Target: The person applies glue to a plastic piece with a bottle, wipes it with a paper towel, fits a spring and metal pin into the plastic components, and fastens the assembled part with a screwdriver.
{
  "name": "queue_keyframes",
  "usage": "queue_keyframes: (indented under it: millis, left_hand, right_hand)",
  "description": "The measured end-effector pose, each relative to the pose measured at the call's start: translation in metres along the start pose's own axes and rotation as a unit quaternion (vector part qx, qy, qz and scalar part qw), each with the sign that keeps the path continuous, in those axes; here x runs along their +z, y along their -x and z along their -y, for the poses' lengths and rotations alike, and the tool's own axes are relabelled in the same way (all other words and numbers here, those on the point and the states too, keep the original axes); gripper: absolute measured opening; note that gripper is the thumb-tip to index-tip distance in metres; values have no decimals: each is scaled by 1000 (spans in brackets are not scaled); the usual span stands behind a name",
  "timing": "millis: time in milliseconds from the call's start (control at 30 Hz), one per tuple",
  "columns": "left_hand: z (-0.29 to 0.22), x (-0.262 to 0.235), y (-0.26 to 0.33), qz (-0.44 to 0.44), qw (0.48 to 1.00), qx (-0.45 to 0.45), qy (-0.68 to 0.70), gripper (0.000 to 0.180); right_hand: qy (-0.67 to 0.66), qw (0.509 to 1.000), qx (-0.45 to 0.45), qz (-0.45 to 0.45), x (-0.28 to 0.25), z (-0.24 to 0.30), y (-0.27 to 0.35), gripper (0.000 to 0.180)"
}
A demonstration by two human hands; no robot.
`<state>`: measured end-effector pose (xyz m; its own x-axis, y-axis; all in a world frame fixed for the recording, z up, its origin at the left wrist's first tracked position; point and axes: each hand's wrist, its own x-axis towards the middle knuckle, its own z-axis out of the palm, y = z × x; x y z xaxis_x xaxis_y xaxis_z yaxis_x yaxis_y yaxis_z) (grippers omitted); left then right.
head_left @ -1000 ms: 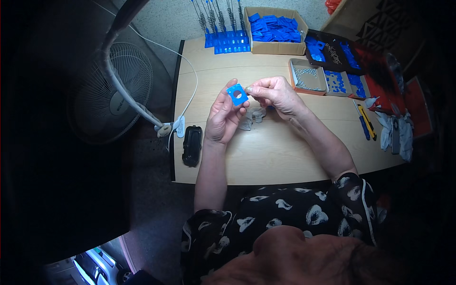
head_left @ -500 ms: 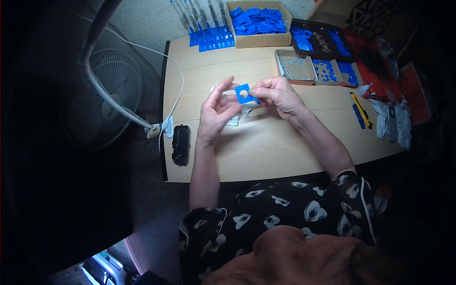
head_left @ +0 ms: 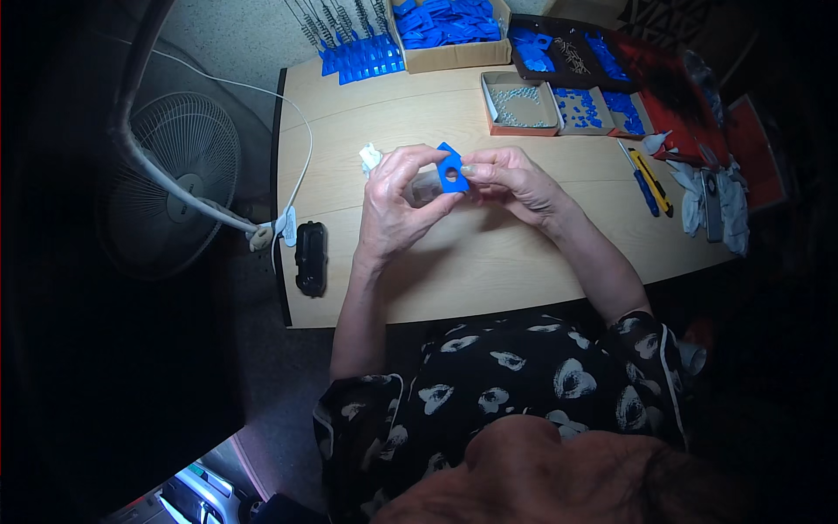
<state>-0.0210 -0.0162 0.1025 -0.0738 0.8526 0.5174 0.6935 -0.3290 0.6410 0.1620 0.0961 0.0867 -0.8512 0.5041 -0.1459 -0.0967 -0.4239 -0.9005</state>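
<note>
Hands meet above the wooden table (head_left: 489,262). Blue plastic piece (head_left: 451,168), round hole facing up, pinched between left hand (head_left: 397,203) at its 8 o'clock and right hand (head_left: 515,179) at 3 o'clock. Both sets of fingertips clamp its edges; neither hand nearer.

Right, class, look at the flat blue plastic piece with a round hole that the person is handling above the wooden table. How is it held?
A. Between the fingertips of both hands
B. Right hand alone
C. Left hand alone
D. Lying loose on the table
A: the flat blue plastic piece with a round hole is pinched between the fingertips of the left hand and the right hand, raised above the wooden table.
</note>
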Motion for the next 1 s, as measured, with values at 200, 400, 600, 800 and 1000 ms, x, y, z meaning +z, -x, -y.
queue_keyframes:
  millis: [200, 400, 600, 800, 1000]
  left_hand:
    - [-7, 12, 7, 35, 998, 1, 53, 48]
    - [1, 21, 30, 17, 999, -40, -25, 58]
    - [51, 1, 48, 15, 985, -39, -169, 16]
    - [45, -6, 22, -18, 976, -108, -186, 30]
    - [36, 42, -2, 19, 974, -147, -172, 57]
  right_hand:
    - [-148, 983, 55, 90, -12, -24, 13, 33]
    - [-188, 980, 35, 52, -23, -33, 23, 38]
    - [-108, 994, -15, -25, -43, -17, 28, 45]
    - [-73, 994, -61, -52, -55, -24, 25, 46]
    - [-87, 991, -43, -87, -56, -26, 23, 43]
